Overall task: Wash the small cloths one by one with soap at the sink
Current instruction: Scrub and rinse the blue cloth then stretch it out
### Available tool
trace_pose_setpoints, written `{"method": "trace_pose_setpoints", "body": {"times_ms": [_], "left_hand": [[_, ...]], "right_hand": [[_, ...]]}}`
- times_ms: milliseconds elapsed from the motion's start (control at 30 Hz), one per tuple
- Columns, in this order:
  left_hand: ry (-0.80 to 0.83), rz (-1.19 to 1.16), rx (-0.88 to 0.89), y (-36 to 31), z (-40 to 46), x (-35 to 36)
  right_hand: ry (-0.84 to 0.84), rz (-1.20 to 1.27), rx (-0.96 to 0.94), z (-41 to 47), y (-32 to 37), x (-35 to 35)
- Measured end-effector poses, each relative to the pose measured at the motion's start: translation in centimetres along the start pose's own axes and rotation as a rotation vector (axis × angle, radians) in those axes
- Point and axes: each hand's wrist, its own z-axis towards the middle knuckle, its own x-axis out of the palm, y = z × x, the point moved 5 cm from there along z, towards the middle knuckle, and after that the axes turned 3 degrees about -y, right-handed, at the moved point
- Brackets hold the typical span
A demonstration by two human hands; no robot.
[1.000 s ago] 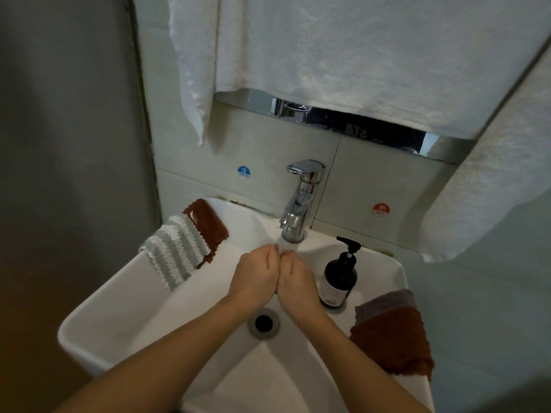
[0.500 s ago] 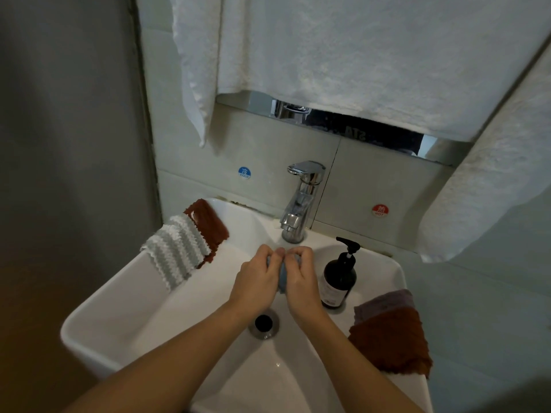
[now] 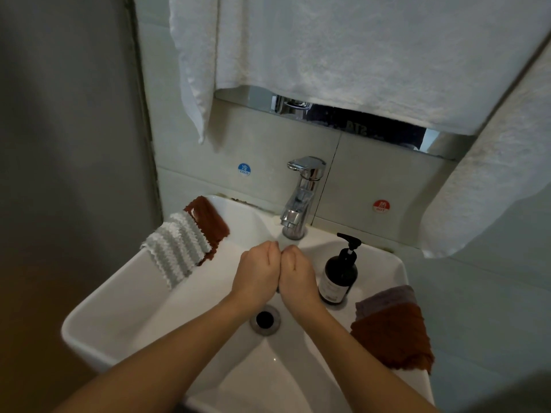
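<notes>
Both hands are curled into fists and pressed knuckle to knuckle over the white sink (image 3: 98,311), just below the chrome tap (image 3: 301,198). My left hand (image 3: 258,272) and my right hand (image 3: 298,274) squeeze a small blue cloth between them; it is almost wholly hidden, with only a dark sliver (image 3: 278,290) showing. A grey-and-white striped cloth (image 3: 176,248) lies over a brown cloth (image 3: 208,219) on the sink's left rim. On the right rim a brown cloth (image 3: 393,335) lies on a purple one (image 3: 387,296). A dark soap pump bottle (image 3: 340,275) stands right of my right hand.
The drain (image 3: 264,318) sits below my wrists in the basin. White towels (image 3: 357,55) hang overhead and at the right (image 3: 492,189). A grey wall closes the left side. Cold (image 3: 244,169) and hot (image 3: 381,206) stickers mark the tiles.
Half a second ago the fingers were raised and the blue cloth showed between the hands; now the fists have closed together again and dropped slightly, hiding the cloth.
</notes>
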Motion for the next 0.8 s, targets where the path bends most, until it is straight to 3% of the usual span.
{"method": "trace_pose_setpoints", "body": {"times_ms": [233,400,533,600,700,800], "left_hand": [[0.012,0.051,0.028,0.3,0.1,0.2],[0.137,0.075,-0.009,1.2,0.4,0.4],[0.297,-0.018,-0.298,2.6,1.1,-0.5],[0.377,0.025,-0.348,2.7,1.5,-1.2],[0.45,0.156,-0.242,2.7,2.3,-2.5],[0.501,0.074,-0.203,3.0,2.7,-3.5]], "right_hand": [[-0.022,-0.015,0.078,0.4,-0.8,0.2],[0.04,0.035,0.142,-0.2,-1.4,0.4],[0.199,0.019,0.194,0.0,-1.6,-0.6],[0.239,-0.028,0.197,0.3,-1.6,-1.3],[0.244,-0.158,0.165,0.7,-1.2,-2.6],[0.282,-0.236,0.119,0.7,-0.6,-3.3]]}}
